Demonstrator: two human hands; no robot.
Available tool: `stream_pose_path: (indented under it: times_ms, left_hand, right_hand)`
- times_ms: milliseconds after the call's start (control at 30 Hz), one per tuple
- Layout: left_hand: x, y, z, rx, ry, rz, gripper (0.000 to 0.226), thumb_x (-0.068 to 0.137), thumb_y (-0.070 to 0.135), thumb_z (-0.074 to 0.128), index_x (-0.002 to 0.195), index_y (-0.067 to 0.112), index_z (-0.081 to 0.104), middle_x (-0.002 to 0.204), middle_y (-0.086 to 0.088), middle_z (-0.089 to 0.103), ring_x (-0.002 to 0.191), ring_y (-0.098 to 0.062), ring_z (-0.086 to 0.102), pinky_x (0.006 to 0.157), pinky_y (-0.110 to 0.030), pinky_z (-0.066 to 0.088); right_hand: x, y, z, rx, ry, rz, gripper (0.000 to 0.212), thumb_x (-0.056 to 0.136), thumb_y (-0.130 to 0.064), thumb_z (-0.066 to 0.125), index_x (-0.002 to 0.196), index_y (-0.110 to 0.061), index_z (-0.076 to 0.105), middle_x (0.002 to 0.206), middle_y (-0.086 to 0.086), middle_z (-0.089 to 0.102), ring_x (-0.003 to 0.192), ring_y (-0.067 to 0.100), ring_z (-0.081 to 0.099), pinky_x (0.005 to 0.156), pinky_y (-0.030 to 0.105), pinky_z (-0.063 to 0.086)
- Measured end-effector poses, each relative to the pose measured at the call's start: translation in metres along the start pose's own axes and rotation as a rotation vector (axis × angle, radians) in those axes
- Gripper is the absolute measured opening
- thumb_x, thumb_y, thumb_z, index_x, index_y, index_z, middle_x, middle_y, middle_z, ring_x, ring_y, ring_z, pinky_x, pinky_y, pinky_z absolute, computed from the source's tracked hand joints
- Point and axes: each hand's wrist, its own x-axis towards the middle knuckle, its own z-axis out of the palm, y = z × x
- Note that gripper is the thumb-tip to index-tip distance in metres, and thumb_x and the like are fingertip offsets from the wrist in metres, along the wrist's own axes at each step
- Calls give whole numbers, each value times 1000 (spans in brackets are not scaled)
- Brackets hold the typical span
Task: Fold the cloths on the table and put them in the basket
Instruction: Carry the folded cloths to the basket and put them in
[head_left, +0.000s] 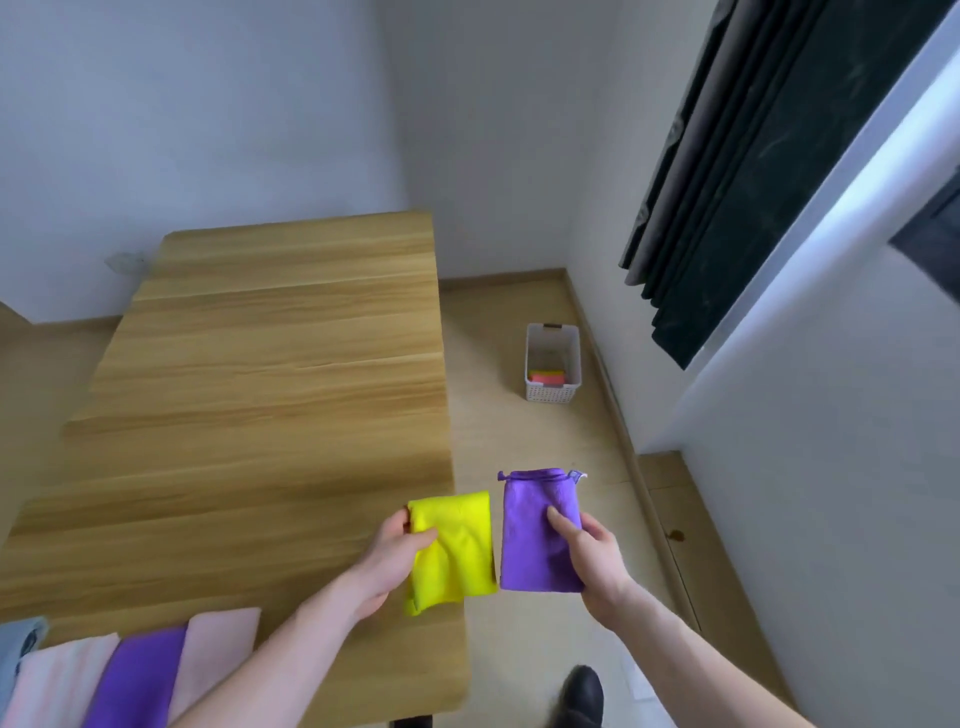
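Person is standing at the near right corner of the wooden table (270, 364), holding one folded cloth in each hand. Left hand (395, 551) is gripping the folded yellow cloth (457, 551) at its left edge, thumb on top and fingers curled under, so the hand is clamped on it; the cloth is hanging over the table's right edge, its lower end drooping. Right hand (592, 556) is pinching the folded purple cloth (535, 535) from its right side, thumb lying across the top face, remaining fingers hidden beneath. That cloth is being held out flat over the floor, clear of the table, just beside the yellow one, not touching it as far as can be told.

Both are likely being held flat and separate so the folds are not falling open while being carried. The white basket (552, 364) is sitting on the floor, far right of the table, near the wall under the dark curtain (753, 182), well apart from both hands. It is already holding at least one folded cloth, pink or red, with a yellowish edge showing.

More cloths are lying at the table's near left corner: a purple piece (140, 675), pale pink ones (218, 644) and something blue-grey at the frame edge. So the task looks partway done. A dark shoe (582, 696) is showing on the floor at the near edge.
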Motion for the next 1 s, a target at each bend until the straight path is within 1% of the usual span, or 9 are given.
stream_pose_path:
  times_ms: [100,167,233,300,367,433,600,767,1000]
  left_hand:
    - [4,19,53,17,8,28,17,98,-1,59,108,11,63,106,-8,74,100,-24,69,88,-35,54]
    - [5,33,85,18,-2,41,17,98,-3,58,106,12,61,107,-8,73,99,-22,68,90,-35,53]
    - [7,44,111,4,2,41,20,97,-5,57,107,12,61,108,-9,72,100,-24,68,91,-40,53]
    - [9,53,130,-9,-11,22,27,93,-8,57,110,13,59,108,-12,72,100,-28,68,85,-43,56]
    - [11,63,145,-32,-32,-2,33,89,-10,57,113,13,59,110,-15,70,98,-28,68,78,-40,56]
    - [17,75,159,-57,-47,-5,35,88,-12,57,112,13,59,109,-15,70,97,-28,67,78,-38,56]
    - [31,95,162,-94,-37,-6,37,85,-15,56,111,12,61,107,-15,69,97,-28,66,87,-43,55]
    - [70,122,156,-143,-26,33,34,87,-15,62,112,7,63,114,-17,72,109,-32,68,94,-44,55]
    - [151,171,133,-101,21,51,24,82,3,75,104,12,71,108,-15,75,109,-34,69,100,-49,52]
  right_hand:
    - [11,-24,-55,-22,-21,-31,18,85,-33,76,95,-18,75,100,11,76,81,22,67,83,35,51]
    - [18,-38,-88,-54,-6,-41,16,85,-31,74,94,-18,74,96,10,76,79,22,65,81,35,49]
    - [20,-51,-112,-73,-8,-48,15,85,-31,73,91,-18,73,89,4,75,77,22,63,79,34,47]
    - [25,-59,-130,-89,3,-57,16,82,-32,73,90,-18,72,86,1,74,78,22,62,78,35,47]
    - [29,-69,-144,-93,20,-70,13,83,-30,73,88,-18,73,86,1,74,77,23,62,78,35,47]
    - [38,-80,-155,-87,27,-78,8,85,-26,73,87,-18,74,86,3,75,77,23,63,77,34,48]
    - [57,-97,-154,-94,31,-60,9,87,-21,72,90,-13,73,84,3,73,76,24,62,74,33,46]
    - [95,-132,-141,-122,27,-55,9,87,-21,71,91,-13,72,84,3,72,75,24,59,70,30,43]
    - [171,-178,-108,-136,77,-25,11,84,-24,71,90,-14,72,92,12,74,76,26,61,71,33,46]
